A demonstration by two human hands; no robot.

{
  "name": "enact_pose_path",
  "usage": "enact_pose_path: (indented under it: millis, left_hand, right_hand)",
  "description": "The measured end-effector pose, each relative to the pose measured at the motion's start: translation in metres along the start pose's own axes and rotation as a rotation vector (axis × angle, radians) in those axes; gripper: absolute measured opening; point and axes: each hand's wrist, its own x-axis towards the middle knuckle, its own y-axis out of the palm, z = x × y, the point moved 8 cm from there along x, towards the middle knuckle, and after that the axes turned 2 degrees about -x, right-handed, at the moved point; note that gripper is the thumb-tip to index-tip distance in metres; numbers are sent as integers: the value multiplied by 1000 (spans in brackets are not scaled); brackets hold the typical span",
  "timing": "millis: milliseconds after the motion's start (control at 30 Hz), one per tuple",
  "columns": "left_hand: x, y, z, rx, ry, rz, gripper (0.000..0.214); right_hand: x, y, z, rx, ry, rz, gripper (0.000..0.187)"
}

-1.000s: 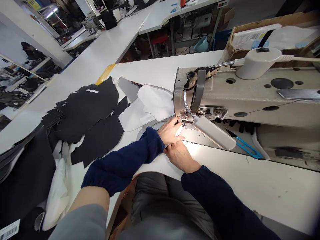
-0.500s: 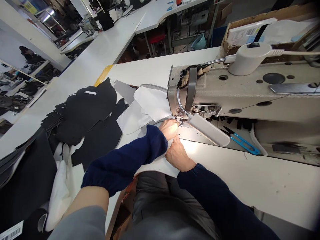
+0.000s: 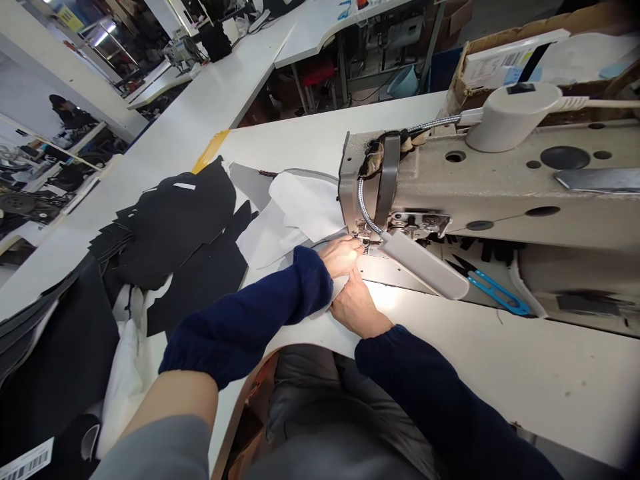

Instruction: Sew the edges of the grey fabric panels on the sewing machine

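Observation:
My left hand (image 3: 341, 256) lies on a small white fabric piece (image 3: 340, 285) at the needle of the beige sewing machine (image 3: 500, 193), fingers pressed together on the cloth right beside the presser foot (image 3: 364, 241). Just below it, my right hand (image 3: 356, 308) rests on the same piece, fingers curled down onto it under the lamp's glow. Both arms wear dark blue sleeves. The cloth is mostly hidden beneath my hands.
A white lamp head (image 3: 425, 265) on a gooseneck hangs by the needle. Blue thread snips (image 3: 493, 287) lie on the machine bed. White cut pieces (image 3: 295, 213) and black cut pieces (image 3: 180, 227) lie stacked to the left. A cardboard box (image 3: 530, 53) stands behind the machine.
Both hands have slid a little up toward the needle, feeding the white piece in. The view shifted slightly.

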Motion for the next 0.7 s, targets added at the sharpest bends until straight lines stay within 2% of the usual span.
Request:
enact_pose_path:
  millis: [100,167,233,533,700]
  left_hand:
    - [-1,0,5,5,48,-8,16]
    - [-4,-3,10,17,24,-46,17]
    - [-5,-6,13,28,-20,-84,19]
    - [0,2,27,-92,-66,-131,23]
    - [-1,3,29,-103,-99,-157,20]
  right_hand:
    - [-3,-6,4,-348,-33,-70,39]
    - [-5,-5,8,-616,-77,-113,43]
    - [-6,-4,10,-759,-106,-140,49]
    - [-6,-5,9,-757,-98,-154,56]
    - [-7,-5,8,-750,-106,-172,52]
